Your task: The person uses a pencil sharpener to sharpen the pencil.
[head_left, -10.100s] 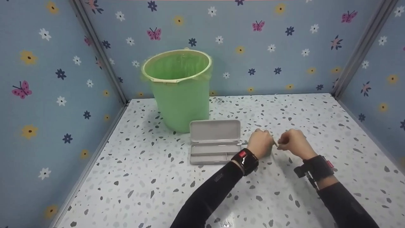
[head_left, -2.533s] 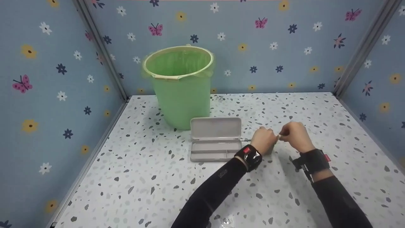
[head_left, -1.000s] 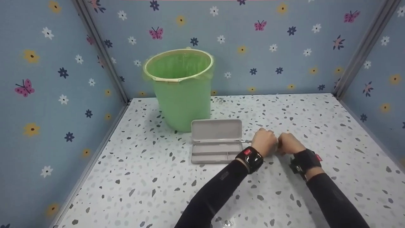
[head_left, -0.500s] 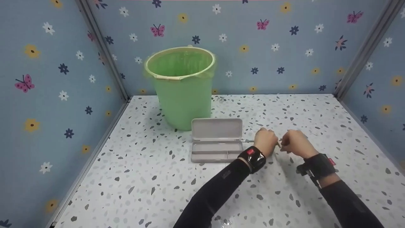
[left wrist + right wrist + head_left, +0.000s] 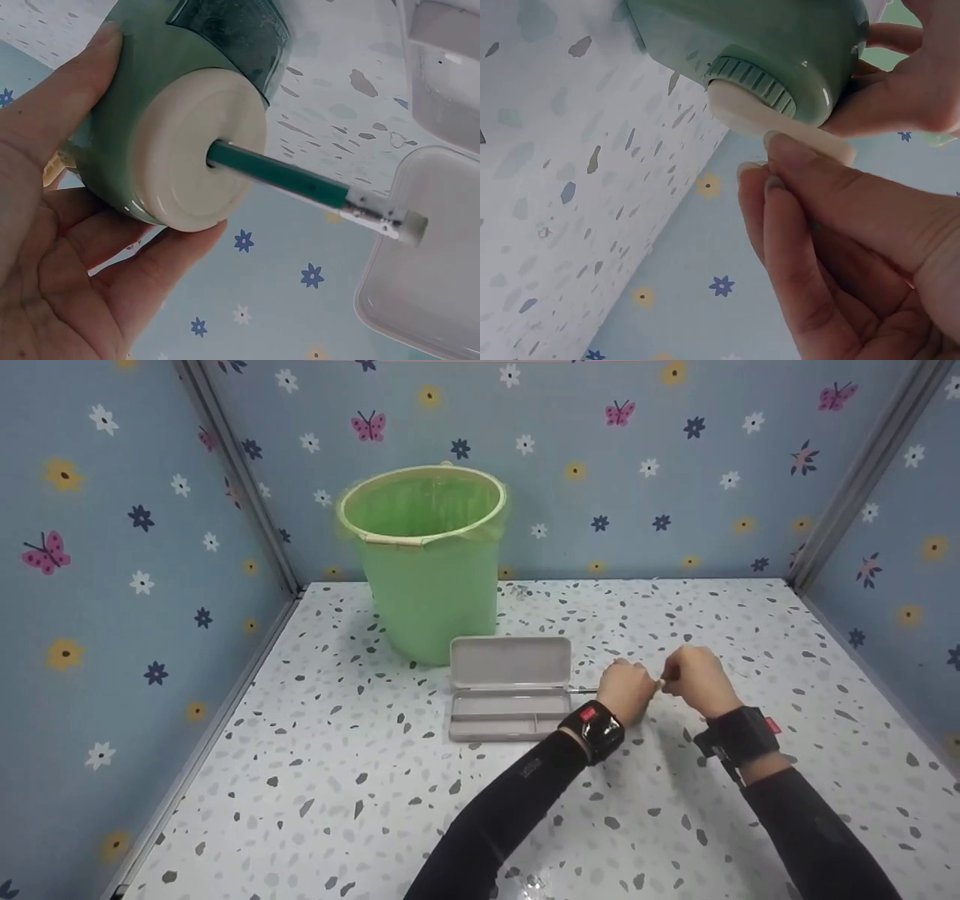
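My left hand (image 5: 626, 690) grips a green crank pencil sharpener (image 5: 157, 49), thumb on one side and fingers on the other. From the hole in its cream round face sticks a green pencil (image 5: 285, 178), its eraser end pointing outward. On the opposite side, my right hand (image 5: 699, 679) has thumb and fingertips pinched together at the cream crank handle (image 5: 754, 112), whose knob is hidden behind them. A dark see-through shavings compartment (image 5: 240, 37) shows on the sharpener's side. In the head view the left hand mostly covers the sharpener.
An open grey pencil case (image 5: 510, 664) lies just left of the left hand, its lid raised at the back. Behind it stands a green bin (image 5: 435, 600) with a bag liner. Flower-patterned walls (image 5: 570, 472) enclose the speckled table (image 5: 360, 810) on the back and sides.
My right hand has circled beside the sharpener: close in against the left hand a second ago, then out to the right, now higher up. The left hand keeps its grip and place.
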Tool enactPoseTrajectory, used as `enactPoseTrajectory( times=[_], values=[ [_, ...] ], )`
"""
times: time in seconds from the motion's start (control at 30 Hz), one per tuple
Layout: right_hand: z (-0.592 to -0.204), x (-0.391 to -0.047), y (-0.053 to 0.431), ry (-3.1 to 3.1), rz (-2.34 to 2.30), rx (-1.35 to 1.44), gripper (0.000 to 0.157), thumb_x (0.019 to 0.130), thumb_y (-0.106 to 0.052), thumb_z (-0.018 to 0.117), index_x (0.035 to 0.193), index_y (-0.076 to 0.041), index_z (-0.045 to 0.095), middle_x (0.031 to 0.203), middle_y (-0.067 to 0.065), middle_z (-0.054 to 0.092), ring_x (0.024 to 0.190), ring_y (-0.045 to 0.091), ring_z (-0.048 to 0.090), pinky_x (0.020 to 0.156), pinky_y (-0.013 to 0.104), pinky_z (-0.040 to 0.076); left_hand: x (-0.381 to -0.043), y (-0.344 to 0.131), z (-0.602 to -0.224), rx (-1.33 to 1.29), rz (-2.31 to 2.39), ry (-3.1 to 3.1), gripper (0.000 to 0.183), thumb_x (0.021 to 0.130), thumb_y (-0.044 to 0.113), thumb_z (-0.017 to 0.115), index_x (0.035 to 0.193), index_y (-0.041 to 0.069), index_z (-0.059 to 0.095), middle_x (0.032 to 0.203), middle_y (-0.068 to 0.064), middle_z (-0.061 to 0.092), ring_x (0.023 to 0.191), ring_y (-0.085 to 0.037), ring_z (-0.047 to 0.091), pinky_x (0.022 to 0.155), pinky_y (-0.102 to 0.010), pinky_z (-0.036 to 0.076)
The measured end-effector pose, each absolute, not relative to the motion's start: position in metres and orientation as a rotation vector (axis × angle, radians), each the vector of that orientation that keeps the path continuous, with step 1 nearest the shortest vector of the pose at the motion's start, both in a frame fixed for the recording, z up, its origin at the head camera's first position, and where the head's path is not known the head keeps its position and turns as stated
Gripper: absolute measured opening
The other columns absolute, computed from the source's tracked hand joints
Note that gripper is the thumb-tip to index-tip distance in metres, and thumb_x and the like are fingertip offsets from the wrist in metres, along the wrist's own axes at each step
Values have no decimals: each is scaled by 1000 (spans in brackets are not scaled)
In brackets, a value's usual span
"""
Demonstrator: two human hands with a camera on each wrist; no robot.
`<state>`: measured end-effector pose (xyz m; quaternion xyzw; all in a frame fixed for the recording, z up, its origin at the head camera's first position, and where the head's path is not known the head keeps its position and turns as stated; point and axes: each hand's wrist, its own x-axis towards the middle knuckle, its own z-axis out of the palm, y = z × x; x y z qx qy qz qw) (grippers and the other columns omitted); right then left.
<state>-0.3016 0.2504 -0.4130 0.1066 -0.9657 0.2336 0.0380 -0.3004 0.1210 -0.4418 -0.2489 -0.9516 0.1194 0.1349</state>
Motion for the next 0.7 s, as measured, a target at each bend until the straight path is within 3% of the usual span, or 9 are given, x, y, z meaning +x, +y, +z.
enactPoseTrajectory(
  times=[0.2,0.37,0.7],
  values=[
    [-411,-308,250,-2950,700,304,11,76,9,74,70,1,69,70,17,69,63,24,62,63,41,55,-306,120,-441,-766,319,-2750,48,107,42,33,99,22,76,92,8,73,79,-9,67,70,-21,55],
    [-416,-307,249,-2919,666,293,5,77,9,74,75,5,71,72,19,69,62,25,63,61,40,54,-308,117,-440,-777,310,-2757,49,107,41,32,99,21,76,93,7,74,81,-10,69,72,-22,56],
    [-436,-296,245,-2717,660,286,4,80,9,72,79,5,70,77,21,70,70,34,65,68,50,51,-313,111,-442,-856,190,-2749,45,106,39,37,97,21,76,90,6,75,77,-12,70,71,-24,57]
  ],
)
